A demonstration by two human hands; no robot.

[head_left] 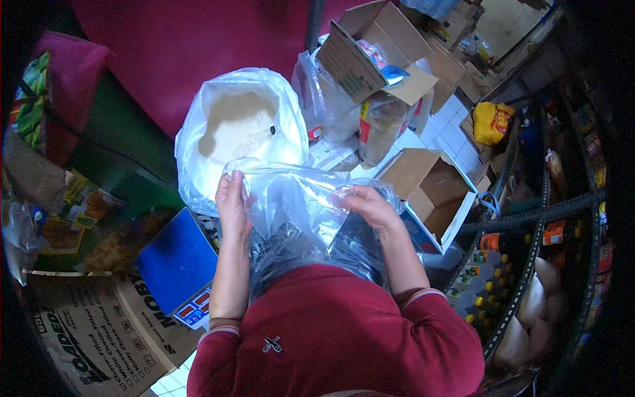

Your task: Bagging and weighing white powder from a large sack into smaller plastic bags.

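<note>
A clear plastic bag (288, 198) is stretched between my two hands above my lap. My left hand (233, 198) is closed on its left edge, the thumb on top. At the bag's right side my right hand (372, 206) pinches the plastic between thumb and fingers. More clear plastic (284, 255) lies across my lap under the bag. Just beyond my hands stands a big white plastic-lined sack (192, 155), its mouth rolled open. White powdery or fine-grained stuff (231, 129) fills it, and a small black object (272, 130) sticks out at its right side.
A blue-topped scale (177, 258) with a red display stands left of my left forearm, beside a flattened cardboard box (92, 331). Ahead to the right are an open carton (354, 63), a filled clear bag (382, 126) and another box (433, 188). Shelves with bottles (489, 281) line the right.
</note>
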